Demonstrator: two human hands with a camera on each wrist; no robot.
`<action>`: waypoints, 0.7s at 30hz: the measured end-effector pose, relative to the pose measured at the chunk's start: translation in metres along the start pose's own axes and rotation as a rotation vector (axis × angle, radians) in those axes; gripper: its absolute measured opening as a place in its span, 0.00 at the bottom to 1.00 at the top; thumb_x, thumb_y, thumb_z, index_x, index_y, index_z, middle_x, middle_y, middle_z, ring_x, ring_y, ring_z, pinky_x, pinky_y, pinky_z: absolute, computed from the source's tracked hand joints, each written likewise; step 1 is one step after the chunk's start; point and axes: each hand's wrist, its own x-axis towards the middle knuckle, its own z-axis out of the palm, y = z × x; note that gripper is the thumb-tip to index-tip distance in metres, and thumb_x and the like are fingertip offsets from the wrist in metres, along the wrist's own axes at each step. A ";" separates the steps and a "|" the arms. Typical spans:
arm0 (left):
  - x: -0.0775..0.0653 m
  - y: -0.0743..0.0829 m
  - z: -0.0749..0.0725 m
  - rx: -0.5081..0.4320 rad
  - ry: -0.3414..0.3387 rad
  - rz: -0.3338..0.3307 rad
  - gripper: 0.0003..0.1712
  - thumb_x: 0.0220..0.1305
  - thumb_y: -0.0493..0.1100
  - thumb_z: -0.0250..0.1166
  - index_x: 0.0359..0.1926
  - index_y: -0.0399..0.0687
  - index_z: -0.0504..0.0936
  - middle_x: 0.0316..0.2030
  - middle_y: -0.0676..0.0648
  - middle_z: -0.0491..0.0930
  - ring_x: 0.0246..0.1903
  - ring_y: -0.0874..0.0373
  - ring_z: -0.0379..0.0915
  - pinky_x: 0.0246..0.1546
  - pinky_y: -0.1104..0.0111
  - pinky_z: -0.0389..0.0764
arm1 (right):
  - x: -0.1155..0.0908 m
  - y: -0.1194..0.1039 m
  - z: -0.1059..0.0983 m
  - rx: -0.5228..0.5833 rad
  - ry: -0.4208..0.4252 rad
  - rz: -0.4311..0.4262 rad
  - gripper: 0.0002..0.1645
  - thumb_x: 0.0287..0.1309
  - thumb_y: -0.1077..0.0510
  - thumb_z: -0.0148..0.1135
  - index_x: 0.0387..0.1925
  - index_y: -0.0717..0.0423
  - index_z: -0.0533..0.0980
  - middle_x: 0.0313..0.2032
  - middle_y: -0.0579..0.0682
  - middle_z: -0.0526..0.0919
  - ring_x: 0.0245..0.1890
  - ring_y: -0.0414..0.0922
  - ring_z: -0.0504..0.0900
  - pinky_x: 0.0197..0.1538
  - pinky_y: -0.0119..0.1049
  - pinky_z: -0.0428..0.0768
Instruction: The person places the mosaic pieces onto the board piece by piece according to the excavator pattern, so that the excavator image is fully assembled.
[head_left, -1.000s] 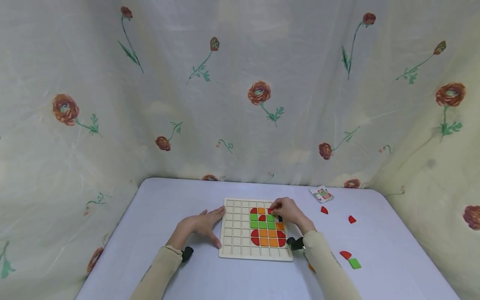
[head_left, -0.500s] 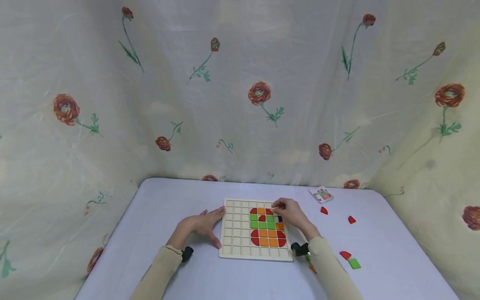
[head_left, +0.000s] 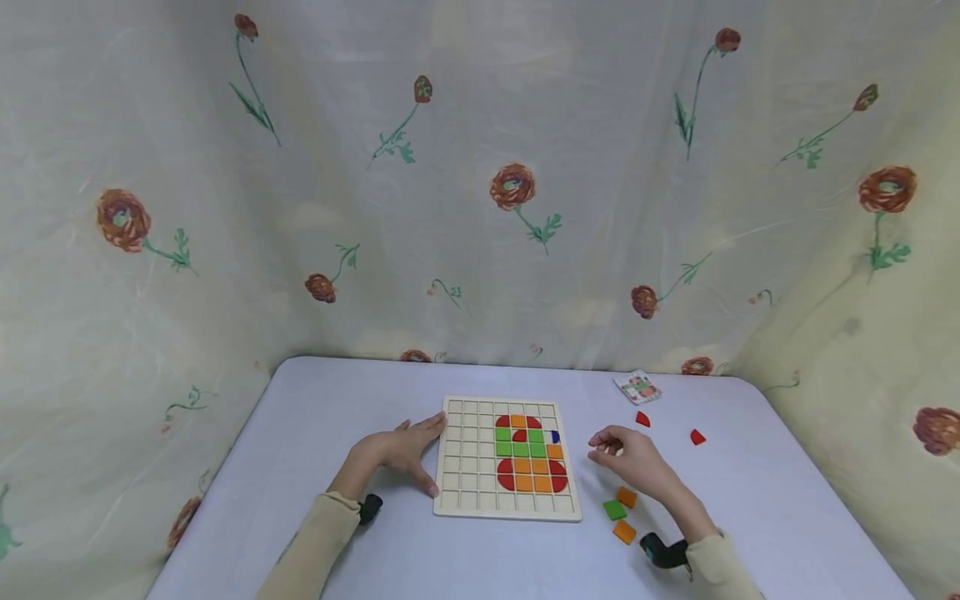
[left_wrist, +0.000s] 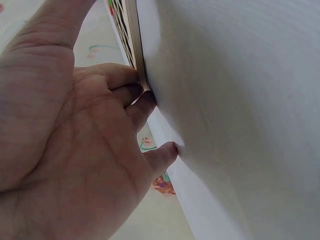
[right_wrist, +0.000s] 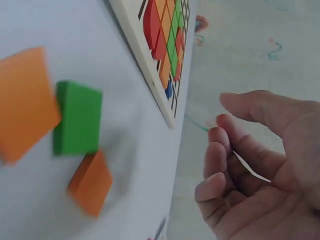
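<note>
A pale wooden grid board (head_left: pixel 467 458) lies mid-table, with red quarter-round, orange and green square pieces and a small blue piece (head_left: pixel 556 437) filling cells on its right half. My left hand (head_left: pixel 405 454) rests at the board's left edge, thumb spread from the fingers; in the left wrist view, fingertips touch the wooden rim. To the right of the board hovers my right hand (head_left: pixel 633 458), fingers loosely bent and nothing between thumb and fingertips. Below it lie a green square tile (head_left: pixel 614 510) and two orange tiles, one the nearer orange tile (head_left: pixel 624 532).
Behind the right hand lie a red quarter-round piece (head_left: pixel 642 419) and another red piece (head_left: pixel 697 437). A printed pattern card (head_left: pixel 638 387) is near the table's back edge. Flowered curtain (head_left: pixel 450 208) surrounds the white table (head_left: pixel 360 383) at the back and sides.
My right hand has let go of the red piece at the board's upper right and moved right, off the board. The orange and green tiles now show. My left hand stays put.
</note>
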 end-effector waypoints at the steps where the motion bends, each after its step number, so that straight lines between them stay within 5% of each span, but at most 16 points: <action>1: 0.000 0.000 0.000 -0.002 -0.001 0.001 0.73 0.39 0.67 0.75 0.76 0.45 0.44 0.77 0.48 0.38 0.76 0.55 0.36 0.75 0.50 0.42 | -0.006 0.003 -0.003 -0.005 -0.008 0.010 0.12 0.57 0.58 0.67 0.42 0.58 0.79 0.33 0.47 0.79 0.34 0.43 0.73 0.31 0.27 0.74; 11: 0.000 0.000 0.001 0.008 0.007 -0.005 0.73 0.39 0.67 0.75 0.76 0.45 0.44 0.77 0.48 0.39 0.76 0.54 0.37 0.75 0.50 0.43 | -0.046 0.037 -0.004 0.001 -0.133 0.121 0.15 0.50 0.63 0.69 0.42 0.57 0.79 0.35 0.46 0.81 0.33 0.42 0.72 0.32 0.30 0.74; 21: 0.001 0.000 0.002 0.001 0.013 0.006 0.73 0.39 0.67 0.76 0.76 0.44 0.44 0.77 0.48 0.39 0.76 0.54 0.37 0.75 0.50 0.43 | -0.049 0.057 -0.001 -0.021 -0.049 0.172 0.20 0.48 0.63 0.72 0.44 0.60 0.76 0.36 0.48 0.79 0.34 0.43 0.73 0.34 0.32 0.75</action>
